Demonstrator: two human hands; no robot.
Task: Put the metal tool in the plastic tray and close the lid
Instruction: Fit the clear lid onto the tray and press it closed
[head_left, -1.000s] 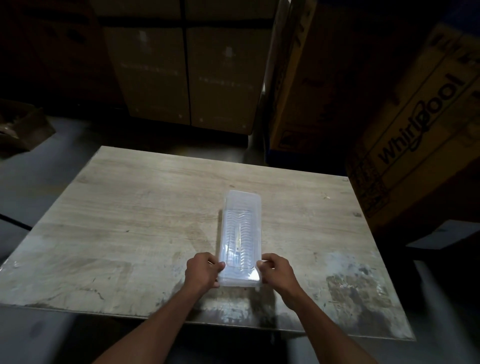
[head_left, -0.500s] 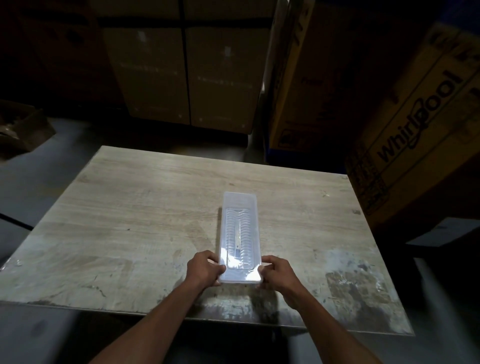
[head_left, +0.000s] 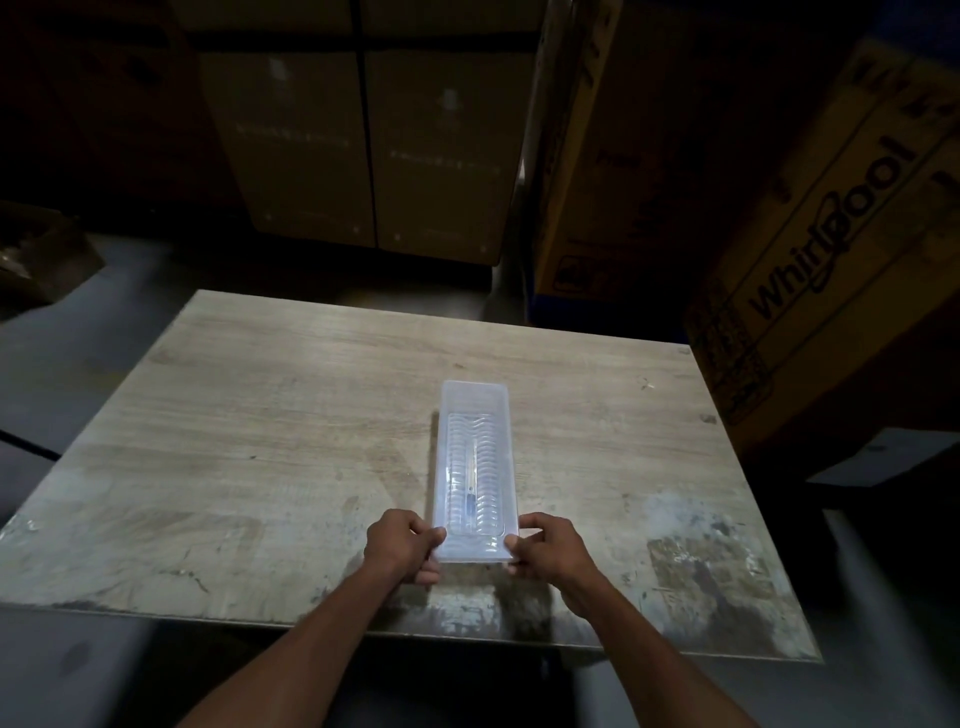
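While our bare forearms reach in from the near edge, we see our left hand curled around the near left corner of the long clear plastic tray, fingers folded tight against its side and thumb on top. Our right hand mirrors it at the near right corner, fingers likewise closed on the tray's edge. Both hands grip the tray and nothing else.

Lying lengthwise on the worn, pale wooden table, the tray has its near end just inside the table's near edge and its far end pointing away from us, roughly at the table's middle. A clear ribbed lid lies over it and seems to sit flat, though the glare on the plastic makes it hard to tell whether it is fully shut. Through the lid we make out the thin metal tool, a slim rod running along the tray's length with a darker near end.

Beyond the table's far edge stand large brown cardboard boxes in dim light, and at the far right a yellowish cardboard carton printed "Whirlpool" leans beside the table.
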